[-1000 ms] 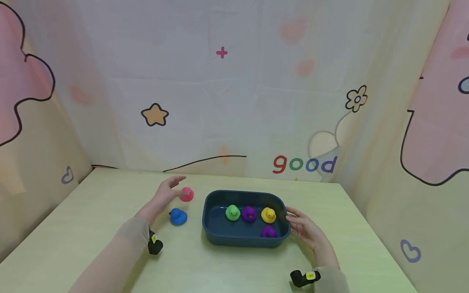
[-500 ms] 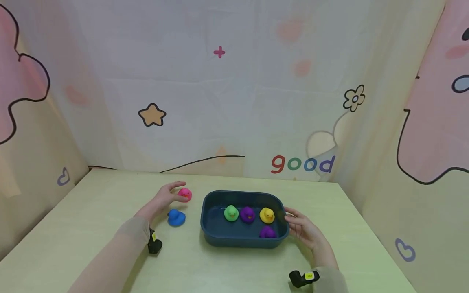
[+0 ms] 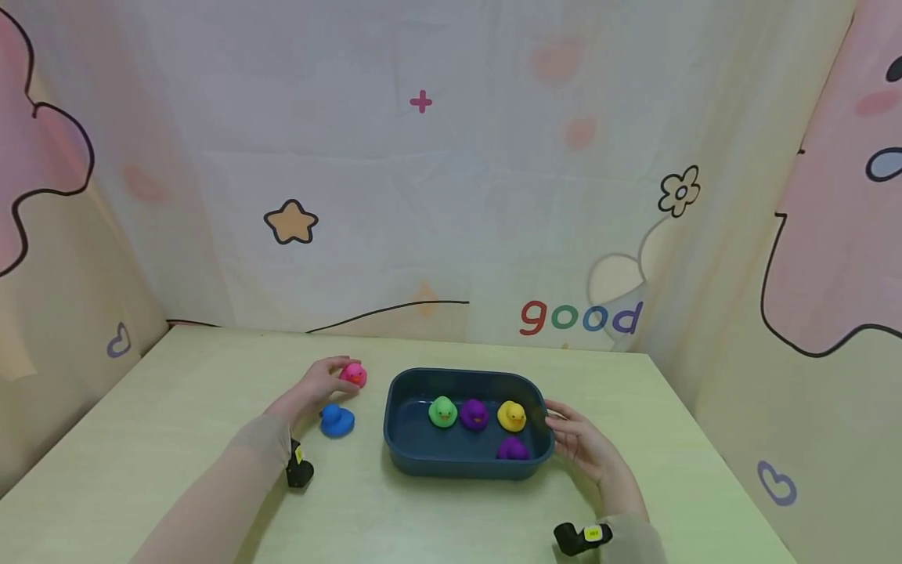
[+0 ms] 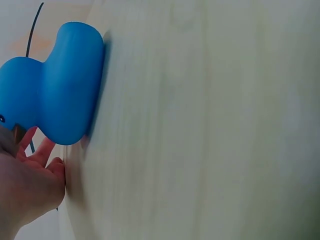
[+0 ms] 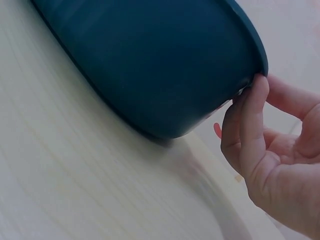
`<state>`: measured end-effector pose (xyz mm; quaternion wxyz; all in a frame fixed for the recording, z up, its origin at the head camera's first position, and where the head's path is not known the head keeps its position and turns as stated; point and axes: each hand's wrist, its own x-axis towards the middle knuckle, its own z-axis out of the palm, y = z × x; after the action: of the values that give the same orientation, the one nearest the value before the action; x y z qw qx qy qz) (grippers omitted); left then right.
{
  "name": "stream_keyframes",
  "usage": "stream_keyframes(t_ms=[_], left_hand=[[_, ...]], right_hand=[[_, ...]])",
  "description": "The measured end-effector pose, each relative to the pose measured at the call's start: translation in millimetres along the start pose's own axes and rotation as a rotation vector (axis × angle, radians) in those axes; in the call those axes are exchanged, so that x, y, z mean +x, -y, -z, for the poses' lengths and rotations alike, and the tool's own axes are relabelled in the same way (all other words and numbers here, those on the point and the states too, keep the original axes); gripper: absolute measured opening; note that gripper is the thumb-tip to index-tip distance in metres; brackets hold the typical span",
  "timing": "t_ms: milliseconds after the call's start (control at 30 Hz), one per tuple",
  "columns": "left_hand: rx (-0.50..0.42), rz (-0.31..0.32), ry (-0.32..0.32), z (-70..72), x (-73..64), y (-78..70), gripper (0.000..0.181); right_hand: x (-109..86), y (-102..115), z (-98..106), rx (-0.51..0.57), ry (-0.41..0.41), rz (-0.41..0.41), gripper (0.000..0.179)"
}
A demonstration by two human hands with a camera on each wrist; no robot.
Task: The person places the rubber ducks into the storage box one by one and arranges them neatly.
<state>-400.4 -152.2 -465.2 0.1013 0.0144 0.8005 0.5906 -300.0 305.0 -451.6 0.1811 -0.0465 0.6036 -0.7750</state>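
Note:
In the head view my left hand (image 3: 317, 382) pinches a small pink rubber duck (image 3: 355, 375) between thumb and fingers at the back left. A blue rubber duck (image 3: 337, 421) sits in front of that hand; in the left wrist view the blue duck (image 4: 70, 85) looms large and hides part of the hand. My right hand (image 3: 588, 444) touches the right end of a dark blue plastic bin (image 3: 451, 468). The right wrist view has its fingertips (image 5: 258, 85) right under the bin's rim. Inside sit a green duck (image 3: 442, 413), two purple ducks (image 3: 474, 416) and a yellow duck (image 3: 511, 417).
Everything stands on a pale wood-grain table (image 3: 211, 384). A printed cloth backdrop (image 3: 366, 157) closes off the back and both sides. Each wrist wears a small black camera, the left camera (image 3: 299, 468) close in front of the blue duck.
The left hand's fingers have closed in around the pink duck, which has turned a little so its face shows. The right hand stays at the bin; the head view has shifted slightly.

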Motion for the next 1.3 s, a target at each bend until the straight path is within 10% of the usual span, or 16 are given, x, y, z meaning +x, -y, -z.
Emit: stream_keyframes(t_ms=[300, 700, 1000, 1300], left_hand=[[0.043, 0.016, -0.069, -3.2, 1.9, 0.2, 0.056], [-0.197, 0.023, -0.003, 0.4, -4.0, -2.0, 0.057], [-0.054, -0.028, -0.053, 11.1, -6.6, -8.5, 0.055], [-0.211, 0.024, -0.038, 13.4, -12.2, -16.5, 0.059]], right_hand=[[-1.7, 2, -1, -0.011, 0.005, 0.009, 0.040], [-1.8, 2, -3, -0.031, 0.016, 0.024, 0.038], [-2.2, 2, -3, -0.014, 0.008, 0.020, 0.040], [-1.3, 1, -3, -0.002, 0.012, 0.018, 0.038]])
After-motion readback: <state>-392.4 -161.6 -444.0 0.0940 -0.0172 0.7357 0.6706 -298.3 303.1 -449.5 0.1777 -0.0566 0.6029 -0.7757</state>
